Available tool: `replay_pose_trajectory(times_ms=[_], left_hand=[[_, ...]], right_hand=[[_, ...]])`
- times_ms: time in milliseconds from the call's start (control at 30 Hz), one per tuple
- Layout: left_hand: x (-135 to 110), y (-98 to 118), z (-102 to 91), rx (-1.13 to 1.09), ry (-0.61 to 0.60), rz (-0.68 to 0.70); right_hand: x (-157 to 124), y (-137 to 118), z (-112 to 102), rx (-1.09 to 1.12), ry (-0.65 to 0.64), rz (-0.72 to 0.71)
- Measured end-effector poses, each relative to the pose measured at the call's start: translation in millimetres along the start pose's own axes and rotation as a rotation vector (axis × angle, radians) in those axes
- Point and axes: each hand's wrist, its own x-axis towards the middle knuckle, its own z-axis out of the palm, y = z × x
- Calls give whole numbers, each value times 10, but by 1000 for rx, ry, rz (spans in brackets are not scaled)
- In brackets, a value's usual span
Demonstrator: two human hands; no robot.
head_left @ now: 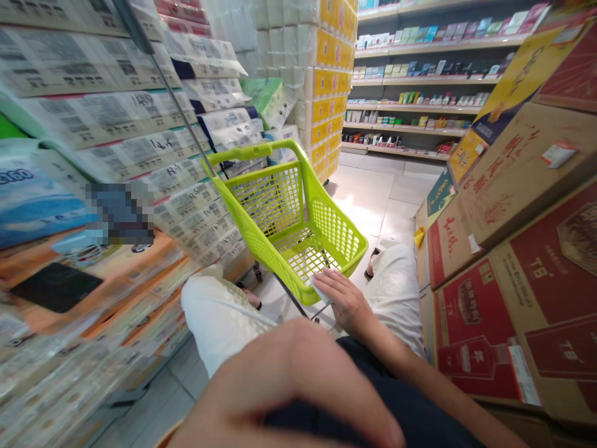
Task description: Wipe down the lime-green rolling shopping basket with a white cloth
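A lime-green shopping trolley basket with lattice walls stands in front of me, between my knees. Nothing lies inside it that I can see. My right hand rests at its near rim, fingers fairly straight and together, pressing a thin white piece like a tissue against the plastic. Very close to the camera, my left hand looms large and blurred at the bottom, a digit bent toward the lower right. Its other fingers are out of sight, so what it holds, if anything, is hidden.
Wrapped tissue packs are stacked at left, with a dark phone-like slab on an orange pack. Cardboard cartons wall the right side. Beyond the tiled floor stand stocked shelves. A grey pole slants past the trolley.
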Motion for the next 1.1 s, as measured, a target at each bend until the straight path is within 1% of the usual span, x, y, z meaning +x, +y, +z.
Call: replay_pose_trajectory(times_ms=[67, 133, 167, 200, 267, 300, 367, 433, 500, 567, 633, 833, 1000, 1100], left_hand=[[94, -185, 217, 40, -26, -1], [131, -476, 468, 133, 14, 7], [124, -643, 583, 206, 44, 7], [101, -811, 684, 270, 46, 0], [25, -1107, 839, 376, 8, -34], [-20, -1221, 896, 428, -5, -49], [-101, -1372, 986, 514, -25, -95], [-153, -1442, 1061, 554, -24, -145], [-169, -1468, 1121, 539, -21, -174], [-162, -1486, 1158, 511, -25, -171], [-148, -1508, 1165, 488, -40, -150], [-141, -1518, 1148, 415, -91, -121], [-100, -1473, 1233, 402, -88, -110], [-61, -1516, 1280, 417, -74, -110]], right_hand=[[-2, 84, -31, -40, 45, 62], [-5, 142, -52, -80, 99, 133], [-5, 138, -49, -86, 110, 145], [-1, 111, -34, -80, 104, 134], [13, 9, 17, -37, 47, 59], [23, -41, 44, -12, 13, 18], [41, -79, 73, 13, -25, -27], [47, 2, 46, -2, -9, 3], [38, 167, -30, -33, 27, 71], [19, 329, -121, -50, 43, 115], [0, 422, -193, -58, 41, 133], [-61, 406, -257, -75, 58, 160], [-156, 460, -283, -64, 115, 167], [-202, 489, -291, -74, 152, 172]])
